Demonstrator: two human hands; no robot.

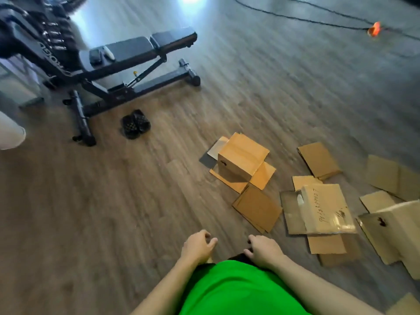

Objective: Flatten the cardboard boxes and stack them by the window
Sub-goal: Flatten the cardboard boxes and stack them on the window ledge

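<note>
Wood-grain floor (113, 212) spreads across the whole view; a black weight bench (127, 64) stands far left with dark slippers (136, 124) just beside its foot. Cardboard boxes lie scattered right of centre: an orange box (242, 161) upright with flaps splayed, a taped box (325, 210) with handwriting near it, a pale box (395, 230) at the right edge, flattened sheets (258, 208) between them. Left hand (198, 245) and right hand (263, 247) hang loosely curled, grasping nothing, well short of any box. Risk, as judged: loose sheets underfoot could slide on the smooth floor; a black cable (318, 20) farther off could snag a foot while carrying. No window in view.
</note>
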